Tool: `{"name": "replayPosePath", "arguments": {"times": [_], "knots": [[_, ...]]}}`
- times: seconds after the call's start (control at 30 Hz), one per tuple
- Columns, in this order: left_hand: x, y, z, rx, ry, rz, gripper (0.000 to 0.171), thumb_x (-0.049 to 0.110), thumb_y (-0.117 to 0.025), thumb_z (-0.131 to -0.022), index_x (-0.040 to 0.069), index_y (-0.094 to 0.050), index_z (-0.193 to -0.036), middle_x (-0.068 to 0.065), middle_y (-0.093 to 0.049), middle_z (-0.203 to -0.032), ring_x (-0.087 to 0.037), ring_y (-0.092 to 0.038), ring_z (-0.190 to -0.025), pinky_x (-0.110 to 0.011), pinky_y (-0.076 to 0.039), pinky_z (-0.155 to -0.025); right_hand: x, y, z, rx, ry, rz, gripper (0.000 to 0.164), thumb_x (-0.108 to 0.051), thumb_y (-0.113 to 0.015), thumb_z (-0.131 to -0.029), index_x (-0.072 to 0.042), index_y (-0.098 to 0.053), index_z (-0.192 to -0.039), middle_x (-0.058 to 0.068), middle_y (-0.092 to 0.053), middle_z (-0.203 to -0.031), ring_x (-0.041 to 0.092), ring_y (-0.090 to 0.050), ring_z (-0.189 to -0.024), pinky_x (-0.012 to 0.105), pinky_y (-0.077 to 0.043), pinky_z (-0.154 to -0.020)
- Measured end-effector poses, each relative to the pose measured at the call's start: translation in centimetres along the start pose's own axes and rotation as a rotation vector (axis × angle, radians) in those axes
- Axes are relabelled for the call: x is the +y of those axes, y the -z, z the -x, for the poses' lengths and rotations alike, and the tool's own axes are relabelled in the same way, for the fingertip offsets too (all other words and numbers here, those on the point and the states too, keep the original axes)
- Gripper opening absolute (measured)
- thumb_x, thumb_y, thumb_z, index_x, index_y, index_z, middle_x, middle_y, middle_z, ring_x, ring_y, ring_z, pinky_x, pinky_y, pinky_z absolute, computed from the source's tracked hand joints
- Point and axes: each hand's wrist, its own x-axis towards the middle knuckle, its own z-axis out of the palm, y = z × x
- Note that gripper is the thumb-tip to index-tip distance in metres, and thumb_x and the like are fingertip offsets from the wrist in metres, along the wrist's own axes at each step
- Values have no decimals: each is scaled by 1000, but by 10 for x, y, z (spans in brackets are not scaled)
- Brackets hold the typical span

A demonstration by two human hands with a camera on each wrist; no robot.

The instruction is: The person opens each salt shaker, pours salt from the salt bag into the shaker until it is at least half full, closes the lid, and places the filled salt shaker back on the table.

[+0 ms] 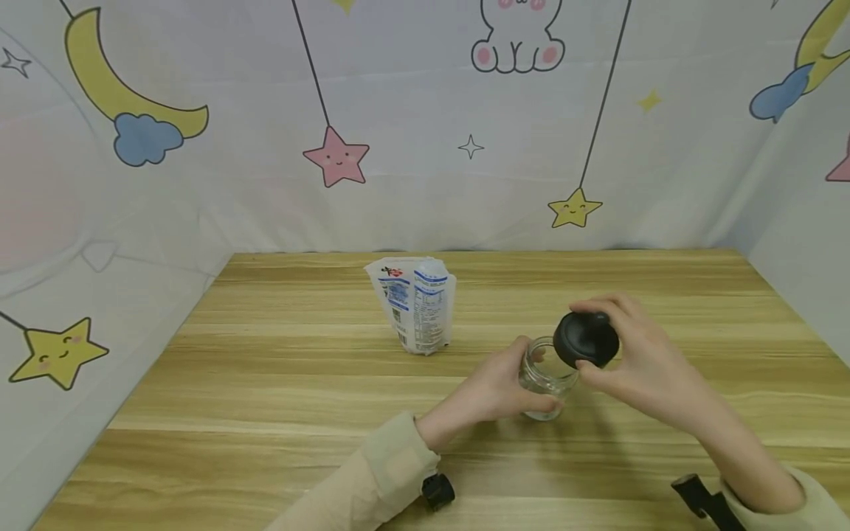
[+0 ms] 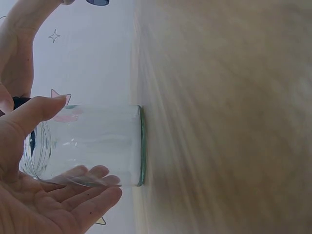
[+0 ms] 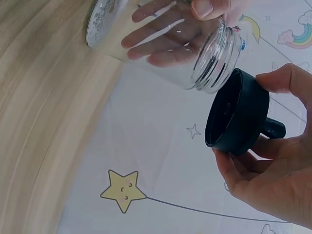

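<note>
A clear glass jar (image 1: 546,380) stands upright on the wooden table, its threaded mouth uncovered. My left hand (image 1: 494,383) grips it round the side, thumb on the near face and fingers behind, which show through the glass in the right wrist view. A black lid (image 1: 587,340) with a small knob on top is tilted beside the jar's mouth. My right hand (image 1: 647,361) holds this lid by its rim between thumb and fingers. In the right wrist view the lid (image 3: 239,114) has its hollow underside turned toward the jar (image 3: 161,46). No contents show inside the glass.
A white plastic pouch (image 1: 420,306) with blue print stands upright farther back, left of the jar. Behind the wooden table (image 1: 265,383) hangs a white cloth (image 1: 412,199) printed with stars, moons and clouds.
</note>
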Motion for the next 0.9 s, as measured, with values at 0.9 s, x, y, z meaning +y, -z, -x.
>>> {"name": "replayPosePath", "arguments": {"times": [0.9], "knots": [[2, 0, 1, 5, 17, 21, 62, 32, -83, -73, 13, -52, -123, -6, -63, -126, -15, -59, -111, -25, -47, -89, 22, 16, -3, -39, -59, 70, 60, -20, -82, -72, -11, -55, -125, 9, -52, -117, 28, -53, -104, 44, -42, -80]]}}
